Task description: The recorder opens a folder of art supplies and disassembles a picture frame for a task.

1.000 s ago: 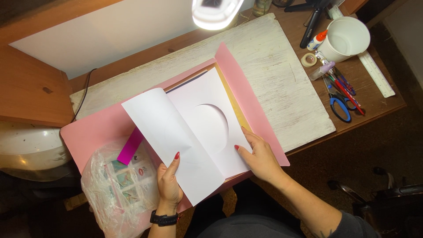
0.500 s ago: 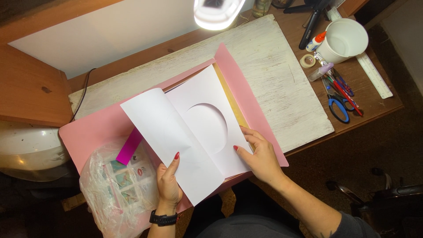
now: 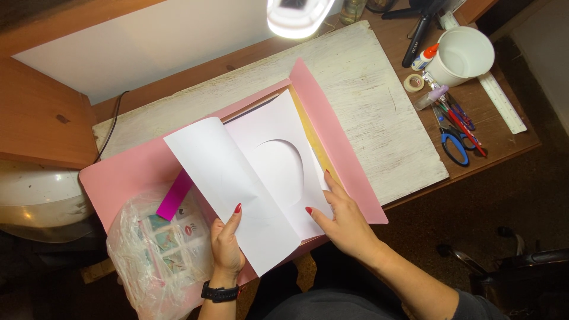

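An open pink folder (image 3: 127, 172) lies on a white-painted board (image 3: 367, 95). Inside it is a stack of white sheets; the top right sheet (image 3: 278, 160) has a large round hole cut in it. My left hand (image 3: 227, 240) holds up a curled white sheet (image 3: 228, 189) by its lower edge, thumb on top. My right hand (image 3: 344, 219) rests with fingertips on the lower right corner of the cut sheet. A yellow-tan sheet (image 3: 317, 151) shows under the stack's right edge.
A clear plastic bag (image 3: 157, 255) of printed stickers and a magenta strip (image 3: 175, 195) lie on the folder's left flap. At the right of the desk are a white cup (image 3: 465, 56), tape roll (image 3: 414, 83), glue bottle (image 3: 425, 58), blue scissors (image 3: 451, 142), pens and a ruler (image 3: 502, 102). A lamp (image 3: 296, 16) hangs above.
The lifted white sheet has stayed raised in my left hand. My right hand has slid slightly along the lower right edge of the cut sheet.
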